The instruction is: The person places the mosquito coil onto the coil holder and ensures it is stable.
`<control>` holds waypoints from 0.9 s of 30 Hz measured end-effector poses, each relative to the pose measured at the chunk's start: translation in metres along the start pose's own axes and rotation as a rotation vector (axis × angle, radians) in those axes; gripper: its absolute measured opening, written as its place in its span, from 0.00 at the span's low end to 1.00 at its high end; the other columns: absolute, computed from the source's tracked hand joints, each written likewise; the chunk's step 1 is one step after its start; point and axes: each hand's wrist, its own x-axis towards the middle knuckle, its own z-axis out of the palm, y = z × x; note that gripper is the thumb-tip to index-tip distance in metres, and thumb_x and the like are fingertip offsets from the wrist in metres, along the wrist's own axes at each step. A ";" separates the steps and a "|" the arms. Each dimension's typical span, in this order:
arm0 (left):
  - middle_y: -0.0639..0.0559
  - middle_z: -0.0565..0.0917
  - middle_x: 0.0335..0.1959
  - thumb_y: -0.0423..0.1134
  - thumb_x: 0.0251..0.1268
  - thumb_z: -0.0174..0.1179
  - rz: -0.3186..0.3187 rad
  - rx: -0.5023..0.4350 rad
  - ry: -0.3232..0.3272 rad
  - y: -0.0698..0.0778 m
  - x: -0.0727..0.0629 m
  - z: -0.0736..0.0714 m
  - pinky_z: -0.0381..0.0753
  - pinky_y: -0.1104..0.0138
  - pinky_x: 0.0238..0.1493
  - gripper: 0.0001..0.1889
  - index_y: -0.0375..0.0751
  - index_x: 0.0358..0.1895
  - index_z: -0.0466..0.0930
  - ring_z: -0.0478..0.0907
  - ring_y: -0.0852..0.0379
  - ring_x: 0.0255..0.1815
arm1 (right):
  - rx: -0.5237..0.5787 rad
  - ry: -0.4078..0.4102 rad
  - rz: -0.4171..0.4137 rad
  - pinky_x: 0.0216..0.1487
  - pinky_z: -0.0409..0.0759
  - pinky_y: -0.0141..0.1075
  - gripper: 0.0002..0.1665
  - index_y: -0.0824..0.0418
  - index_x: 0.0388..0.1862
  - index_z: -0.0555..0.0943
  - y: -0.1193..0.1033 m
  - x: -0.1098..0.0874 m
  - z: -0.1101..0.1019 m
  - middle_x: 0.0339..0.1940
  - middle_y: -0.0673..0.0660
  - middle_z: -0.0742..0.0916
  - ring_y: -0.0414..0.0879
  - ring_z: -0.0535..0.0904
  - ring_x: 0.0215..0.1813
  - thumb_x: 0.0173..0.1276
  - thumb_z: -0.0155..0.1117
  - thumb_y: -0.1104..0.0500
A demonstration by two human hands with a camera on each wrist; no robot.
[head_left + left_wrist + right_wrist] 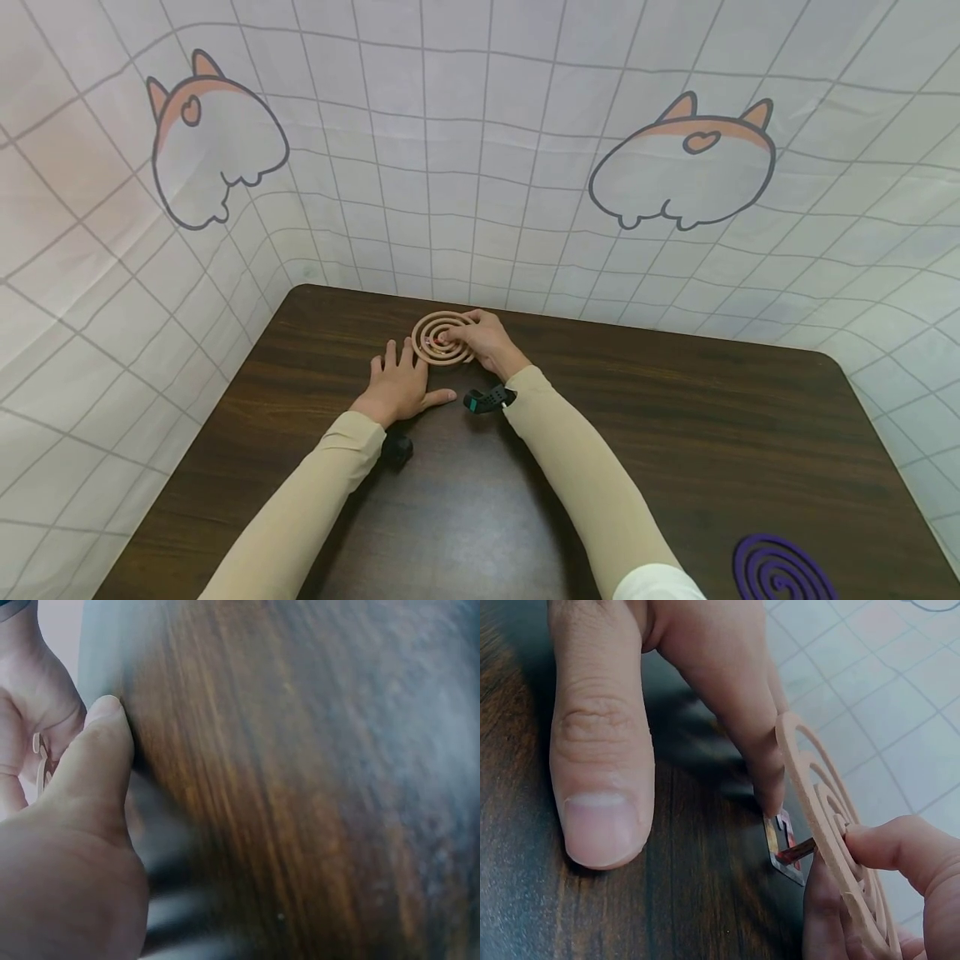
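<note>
A tan mosquito coil (pixel 444 362) is near the back edge of the table, held by my right hand (pixel 489 340). In the right wrist view my right thumb presses the near-upright coil (pixel 826 840) at its middle, with fingers behind it. A small metal coil stand (pixel 786 857) lies on the table, its raised strip reaching to the coil's centre. My left hand (pixel 397 387) lies spread on the table with straight fingers, a fingertip at the stand's edge. The left wrist view shows mostly my left thumb (pixel 97 765), with part of my right hand beyond.
A purple spiral coil (pixel 780 567) lies at the table's front right. White grid-patterned cloth (pixel 487 167) rises behind the dark wooden table (pixel 637 417) and along its sides. Black wrist cameras (pixel 487 400) are strapped at both wrists.
</note>
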 end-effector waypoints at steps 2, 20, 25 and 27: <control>0.30 0.46 0.85 0.75 0.71 0.48 0.002 0.013 0.002 0.000 0.000 0.000 0.51 0.33 0.80 0.54 0.36 0.85 0.46 0.41 0.26 0.86 | 0.003 -0.001 0.000 0.30 0.80 0.31 0.36 0.65 0.70 0.71 0.000 0.000 0.000 0.43 0.57 0.84 0.41 0.82 0.31 0.66 0.74 0.61; 0.39 0.46 0.87 0.76 0.73 0.43 0.014 0.049 0.009 -0.007 -0.010 -0.002 0.46 0.35 0.82 0.50 0.44 0.85 0.49 0.40 0.32 0.88 | 0.000 0.014 0.013 0.33 0.82 0.31 0.40 0.66 0.75 0.68 0.000 -0.003 -0.001 0.52 0.62 0.86 0.41 0.84 0.35 0.69 0.72 0.59; 0.40 0.46 0.88 0.75 0.73 0.44 0.019 0.040 -0.001 -0.011 -0.014 -0.005 0.44 0.34 0.82 0.49 0.44 0.85 0.49 0.38 0.33 0.88 | -0.037 0.011 -0.007 0.38 0.82 0.33 0.36 0.66 0.73 0.70 -0.004 -0.006 -0.004 0.60 0.63 0.84 0.43 0.83 0.41 0.71 0.69 0.55; 0.40 0.46 0.88 0.75 0.73 0.44 0.018 0.039 -0.005 -0.012 -0.015 -0.005 0.44 0.34 0.82 0.50 0.43 0.85 0.49 0.37 0.33 0.88 | -0.054 0.008 -0.007 0.40 0.81 0.33 0.31 0.65 0.70 0.73 -0.006 -0.007 -0.006 0.58 0.61 0.83 0.43 0.81 0.42 0.73 0.67 0.54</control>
